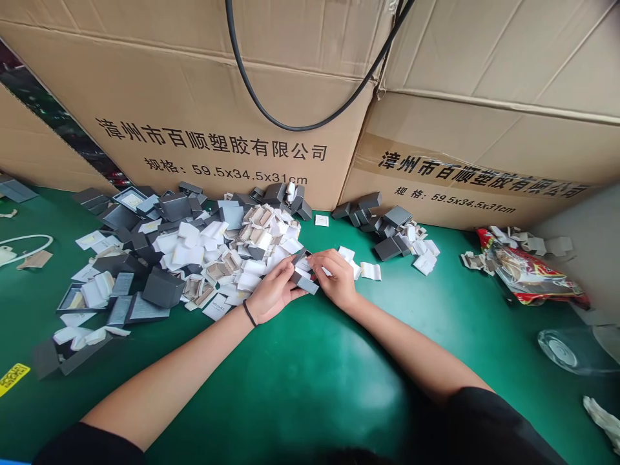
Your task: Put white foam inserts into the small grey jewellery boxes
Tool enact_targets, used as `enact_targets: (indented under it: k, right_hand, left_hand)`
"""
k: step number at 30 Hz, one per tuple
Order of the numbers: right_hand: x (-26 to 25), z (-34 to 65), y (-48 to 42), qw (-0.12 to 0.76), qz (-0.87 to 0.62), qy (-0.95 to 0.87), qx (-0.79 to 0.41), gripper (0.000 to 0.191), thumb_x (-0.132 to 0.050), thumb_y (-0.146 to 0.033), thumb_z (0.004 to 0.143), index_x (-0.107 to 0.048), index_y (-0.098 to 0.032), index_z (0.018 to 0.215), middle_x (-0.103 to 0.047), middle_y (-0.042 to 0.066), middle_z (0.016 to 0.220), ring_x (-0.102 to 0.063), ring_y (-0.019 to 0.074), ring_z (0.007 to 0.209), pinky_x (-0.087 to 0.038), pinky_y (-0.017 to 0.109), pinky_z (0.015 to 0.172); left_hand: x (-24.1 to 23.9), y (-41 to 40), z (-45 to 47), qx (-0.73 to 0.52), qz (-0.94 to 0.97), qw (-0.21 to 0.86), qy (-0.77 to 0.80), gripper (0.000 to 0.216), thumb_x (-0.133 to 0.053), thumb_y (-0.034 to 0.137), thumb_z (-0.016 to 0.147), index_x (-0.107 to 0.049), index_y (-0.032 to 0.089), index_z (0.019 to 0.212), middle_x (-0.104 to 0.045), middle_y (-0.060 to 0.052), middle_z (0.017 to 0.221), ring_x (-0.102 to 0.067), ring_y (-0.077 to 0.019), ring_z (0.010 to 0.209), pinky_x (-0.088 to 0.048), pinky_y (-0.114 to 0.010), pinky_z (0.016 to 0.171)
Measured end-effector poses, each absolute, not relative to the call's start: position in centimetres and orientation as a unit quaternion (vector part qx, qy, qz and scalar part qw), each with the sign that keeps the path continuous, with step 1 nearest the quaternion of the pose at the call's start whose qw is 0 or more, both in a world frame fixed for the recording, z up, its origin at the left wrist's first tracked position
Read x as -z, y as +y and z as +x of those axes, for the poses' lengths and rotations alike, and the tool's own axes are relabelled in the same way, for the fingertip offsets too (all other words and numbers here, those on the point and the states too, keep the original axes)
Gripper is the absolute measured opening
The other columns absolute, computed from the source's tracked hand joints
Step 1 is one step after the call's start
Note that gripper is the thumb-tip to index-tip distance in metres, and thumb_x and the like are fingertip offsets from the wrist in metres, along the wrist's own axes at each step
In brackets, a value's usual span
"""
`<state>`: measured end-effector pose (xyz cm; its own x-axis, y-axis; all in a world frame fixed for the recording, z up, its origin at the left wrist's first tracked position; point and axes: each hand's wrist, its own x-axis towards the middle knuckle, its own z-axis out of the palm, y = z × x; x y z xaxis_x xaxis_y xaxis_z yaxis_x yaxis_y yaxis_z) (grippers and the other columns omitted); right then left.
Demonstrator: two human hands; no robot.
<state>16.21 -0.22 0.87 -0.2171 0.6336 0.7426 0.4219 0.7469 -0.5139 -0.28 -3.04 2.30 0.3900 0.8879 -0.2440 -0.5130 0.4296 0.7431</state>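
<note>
My left hand and my right hand meet over a small grey box on the green table. Both hands have their fingers closed on the box, which has a white insert showing at its top. A black band is on my left wrist. Right behind my left hand lies a big heap of white and beige inserts mixed with grey box parts.
Two large cardboard cartons with printed lettering stand along the back edge, with a black cable hanging across them. A smaller cluster of grey boxes lies at the right carton's foot. A red printed bag and clear plastic lie far right.
</note>
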Motion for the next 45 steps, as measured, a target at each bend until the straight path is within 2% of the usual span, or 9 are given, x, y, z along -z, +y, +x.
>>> enact_targets:
  k: [10,18,23,26,28,30,33,39,45]
  right_hand:
    - [-0.5,16.0,-0.4,0.41,-0.418,-0.81,0.0,0.029,-0.042,-0.011,0.086,-0.067,-0.024,0.095,-0.053,0.008,0.097,-0.047,0.0182,0.081,-0.046,0.034,0.069]
    - [-0.1,16.5,0.3,0.428,-0.401,-0.809,-0.02,0.028,-0.04,-0.012,0.088,-0.066,-0.021,0.094,-0.053,0.009,0.098,-0.048,0.0163,0.08,-0.046,0.031,0.069]
    - [-0.1,16.4,-0.3,0.371,-0.417,-0.829,-0.014,0.036,-0.038,-0.008,0.085,-0.064,-0.024,0.105,-0.053,0.01,0.113,-0.049,0.0191,0.091,-0.048,0.031,0.067]
    - [-0.5,16.5,-1.1,0.377,-0.407,-0.832,0.013,0.043,-0.036,-0.001,0.081,-0.064,-0.024,0.104,-0.052,0.008,0.12,-0.046,0.0206,0.098,-0.047,0.029,0.065]
    - [-0.7,16.6,-1.5,0.409,-0.383,-0.828,0.031,0.042,-0.036,0.001,0.079,-0.067,-0.022,0.095,-0.054,0.009,0.114,-0.045,0.0196,0.095,-0.045,0.027,0.064]
    - [-0.7,16.7,-1.7,0.428,-0.359,-0.828,0.054,0.037,-0.038,0.001,0.08,-0.067,-0.02,0.086,-0.056,0.009,0.095,-0.044,0.0179,0.084,-0.04,0.027,0.061]
    - [-0.5,16.8,-1.8,0.402,-0.323,-0.851,0.101,0.03,-0.041,-0.005,0.083,-0.067,-0.02,0.084,-0.049,0.005,0.072,-0.039,0.016,0.07,-0.034,0.028,0.059]
    - [-0.3,16.6,-1.8,0.34,-0.268,-0.884,0.177,0.026,-0.041,-0.012,0.085,-0.067,-0.018,0.082,-0.048,0.005,0.067,-0.036,0.0163,0.068,-0.028,0.031,0.058]
    - [-0.4,16.6,-1.7,0.276,-0.287,-0.905,0.149,0.022,-0.045,-0.01,0.08,-0.066,-0.017,0.082,-0.053,0.006,0.068,-0.04,0.018,0.072,-0.026,0.031,0.059]
  left_hand:
    - [-2.0,-2.8,-0.4,-0.446,0.274,0.79,0.319,0.032,-0.055,0.03,0.086,-0.056,0.025,0.118,-0.06,-0.005,0.106,-0.058,-0.0155,0.09,-0.05,-0.034,0.082]
    - [-1.5,-2.3,-0.8,-0.418,0.3,0.803,0.301,0.033,-0.054,0.03,0.087,-0.055,0.029,0.12,-0.056,-0.005,0.112,-0.055,-0.0175,0.099,-0.051,-0.037,0.081]
    - [-1.6,-2.1,-0.7,-0.436,0.269,0.801,0.309,0.03,-0.055,0.023,0.086,-0.056,0.026,0.115,-0.058,-0.006,0.109,-0.057,-0.0183,0.095,-0.051,-0.04,0.079]
    - [-1.7,-2.3,-0.6,-0.454,0.253,0.795,0.314,0.031,-0.055,0.018,0.084,-0.055,0.024,0.115,-0.061,-0.005,0.103,-0.059,-0.0179,0.091,-0.051,-0.037,0.077]
    - [-1.6,-2.4,-0.5,-0.462,0.251,0.791,0.312,0.034,-0.055,0.016,0.083,-0.053,0.023,0.116,-0.062,-0.006,0.102,-0.06,-0.0182,0.09,-0.05,-0.036,0.077]
    - [-1.4,-2.5,-0.5,-0.473,0.252,0.787,0.307,0.037,-0.056,0.016,0.082,-0.051,0.024,0.118,-0.063,-0.006,0.105,-0.061,-0.0186,0.09,-0.049,-0.036,0.078]
    - [-1.3,-2.4,-0.5,-0.489,0.255,0.778,0.3,0.039,-0.057,0.015,0.08,-0.051,0.023,0.119,-0.064,-0.006,0.104,-0.062,-0.0183,0.091,-0.048,-0.032,0.076]
    - [-1.6,-2.3,-0.5,-0.487,0.243,0.778,0.315,0.042,-0.056,0.012,0.078,-0.053,0.025,0.117,-0.065,-0.004,0.102,-0.061,-0.017,0.091,-0.047,-0.027,0.071]
    - [-1.7,-2.3,-0.6,-0.472,0.245,0.779,0.332,0.043,-0.053,0.012,0.08,-0.051,0.026,0.121,-0.064,-0.004,0.104,-0.061,-0.0168,0.09,-0.047,-0.027,0.068]
